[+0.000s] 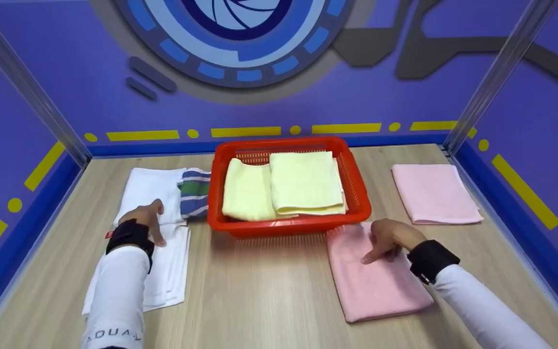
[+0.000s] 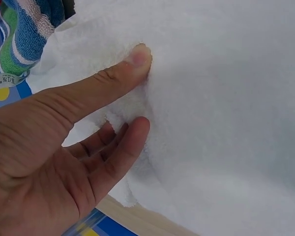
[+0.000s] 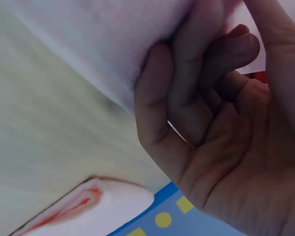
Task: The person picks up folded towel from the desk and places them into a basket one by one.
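Observation:
My left hand (image 1: 144, 220) rests on white folded towels (image 1: 170, 271) at the left of the table. In the left wrist view, its thumb and bent fingers touch the white cloth (image 2: 226, 113) with a gap between them. On the right, my right hand (image 1: 395, 237) touches a pink folded towel (image 1: 376, 295) lying flat in front of the basket. The right wrist view has curved fingertips against the pink cloth (image 3: 103, 39), with other fingers curled toward the palm. Another white towel (image 1: 148, 189) lies beyond the left hand, beside a striped towel (image 1: 195, 194).
A red plastic basket (image 1: 361, 194) stands at the middle back. It holds yellow folded towels (image 1: 305, 179). A second pink towel (image 1: 431, 191) lies at the back right. Blue-purple panels (image 1: 259, 111) enclose the back and sides of the wooden table (image 1: 259, 300).

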Demonstrator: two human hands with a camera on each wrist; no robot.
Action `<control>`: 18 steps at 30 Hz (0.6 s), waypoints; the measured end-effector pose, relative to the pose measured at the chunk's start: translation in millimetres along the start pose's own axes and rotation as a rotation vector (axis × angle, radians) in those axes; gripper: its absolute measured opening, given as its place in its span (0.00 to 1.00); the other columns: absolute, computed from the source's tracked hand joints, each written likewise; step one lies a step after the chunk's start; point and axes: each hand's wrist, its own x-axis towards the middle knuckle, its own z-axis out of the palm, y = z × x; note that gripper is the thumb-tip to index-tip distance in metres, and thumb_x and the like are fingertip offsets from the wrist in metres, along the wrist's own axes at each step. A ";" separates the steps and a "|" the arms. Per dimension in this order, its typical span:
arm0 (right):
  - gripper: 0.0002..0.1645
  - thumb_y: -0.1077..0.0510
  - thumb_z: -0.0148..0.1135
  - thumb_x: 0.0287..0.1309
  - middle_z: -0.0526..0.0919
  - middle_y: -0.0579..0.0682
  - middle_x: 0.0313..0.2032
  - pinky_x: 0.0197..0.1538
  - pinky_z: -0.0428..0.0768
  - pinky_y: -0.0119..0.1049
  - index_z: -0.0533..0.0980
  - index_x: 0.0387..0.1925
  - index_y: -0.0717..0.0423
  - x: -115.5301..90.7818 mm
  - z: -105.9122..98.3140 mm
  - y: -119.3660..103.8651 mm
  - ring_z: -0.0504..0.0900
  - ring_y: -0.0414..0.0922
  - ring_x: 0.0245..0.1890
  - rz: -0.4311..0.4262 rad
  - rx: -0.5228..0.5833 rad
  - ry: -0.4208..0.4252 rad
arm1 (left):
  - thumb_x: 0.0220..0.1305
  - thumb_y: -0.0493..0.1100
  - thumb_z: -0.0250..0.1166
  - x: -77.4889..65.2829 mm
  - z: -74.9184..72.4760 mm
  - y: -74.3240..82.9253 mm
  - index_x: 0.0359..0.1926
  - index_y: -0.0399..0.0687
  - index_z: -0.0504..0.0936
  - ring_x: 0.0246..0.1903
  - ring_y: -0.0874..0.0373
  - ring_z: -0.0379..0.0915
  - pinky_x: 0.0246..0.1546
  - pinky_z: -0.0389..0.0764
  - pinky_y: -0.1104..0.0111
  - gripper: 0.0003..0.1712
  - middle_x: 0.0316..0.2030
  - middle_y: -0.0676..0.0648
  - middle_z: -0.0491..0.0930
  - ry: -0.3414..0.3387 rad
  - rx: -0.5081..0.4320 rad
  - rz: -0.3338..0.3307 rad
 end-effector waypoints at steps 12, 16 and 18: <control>0.33 0.32 0.78 0.44 0.74 0.43 0.13 0.24 0.68 0.32 0.71 0.14 0.50 -6.1 26.8 -34.8 0.73 0.40 0.17 -0.099 -0.029 0.115 | 0.46 0.38 0.80 1.9 1.4 12.7 0.56 0.38 0.64 0.37 0.42 0.73 0.43 0.78 0.52 0.40 0.40 0.32 0.80 -0.064 -0.025 -0.003; 0.30 0.35 0.77 0.47 0.70 0.41 0.17 0.29 0.66 0.34 0.72 0.18 0.51 -13.3 37.6 -28.9 0.70 0.41 0.22 -0.231 0.032 0.278 | 0.47 0.38 0.80 7.0 -1.4 10.9 0.58 0.37 0.64 0.38 0.42 0.73 0.44 0.77 0.52 0.42 0.41 0.32 0.80 -0.077 -0.026 -0.005; 0.27 0.39 0.75 0.53 0.69 0.39 0.18 0.29 0.66 0.34 0.72 0.19 0.52 -20.4 38.8 -20.5 0.69 0.40 0.22 -0.294 0.147 0.275 | 0.48 0.37 0.80 11.2 -1.9 7.9 0.59 0.38 0.63 0.36 0.44 0.73 0.41 0.77 0.55 0.42 0.39 0.35 0.80 -0.101 -0.049 -0.028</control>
